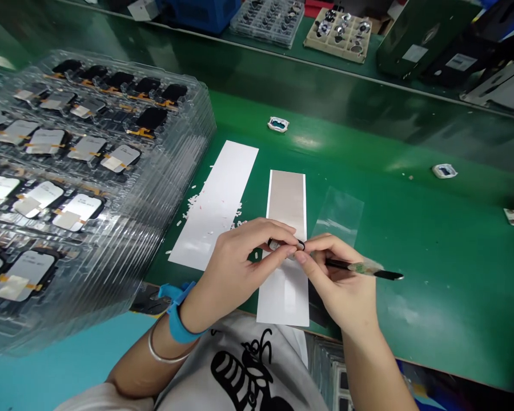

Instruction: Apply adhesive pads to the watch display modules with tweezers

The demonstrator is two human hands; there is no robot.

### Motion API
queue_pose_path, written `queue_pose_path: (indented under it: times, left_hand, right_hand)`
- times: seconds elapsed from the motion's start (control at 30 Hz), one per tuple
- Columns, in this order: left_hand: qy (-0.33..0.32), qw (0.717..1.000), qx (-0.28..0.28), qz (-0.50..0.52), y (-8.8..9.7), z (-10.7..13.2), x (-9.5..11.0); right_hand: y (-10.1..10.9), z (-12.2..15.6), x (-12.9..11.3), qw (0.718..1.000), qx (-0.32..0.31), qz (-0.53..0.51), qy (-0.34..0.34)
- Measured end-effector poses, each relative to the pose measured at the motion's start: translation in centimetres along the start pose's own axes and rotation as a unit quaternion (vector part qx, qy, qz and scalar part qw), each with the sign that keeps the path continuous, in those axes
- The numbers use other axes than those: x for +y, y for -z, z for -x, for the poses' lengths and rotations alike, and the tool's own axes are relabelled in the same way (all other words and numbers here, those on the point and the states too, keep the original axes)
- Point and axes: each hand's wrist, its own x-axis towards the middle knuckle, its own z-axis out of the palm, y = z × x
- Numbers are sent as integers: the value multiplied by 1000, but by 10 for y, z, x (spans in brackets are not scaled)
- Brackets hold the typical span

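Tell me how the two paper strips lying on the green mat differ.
The left strip is plain white all over; the right strip has a tan patch on its far half. The left strip lies slanted and fully uncovered, with small white bits scattered along its edges; the right strip lies nearly straight, and the left hand and right hand work over its middle. Both are long flat rectangles on the green mat.

One head-worn camera looks forward and steeply down — close over the glossy green counter [411,240], near edge at the bottom, far clutter along the top.
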Motion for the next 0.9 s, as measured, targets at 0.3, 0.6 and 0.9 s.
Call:
queue_pose_path:
  times: [0.3,0.6,0.9]
  left_hand:
    - [-67,995,12,-77,-2,0,-3]
    - [101,990,-89,45,1,6,0]
    - [119,991,-51,21,-4,5,1]
  right_hand:
    - [-2,1,-1,1000,22,8,8]
    - [-5,2,-5,991,31,98,86]
    - [-4,1,-2,996,19,76,42]
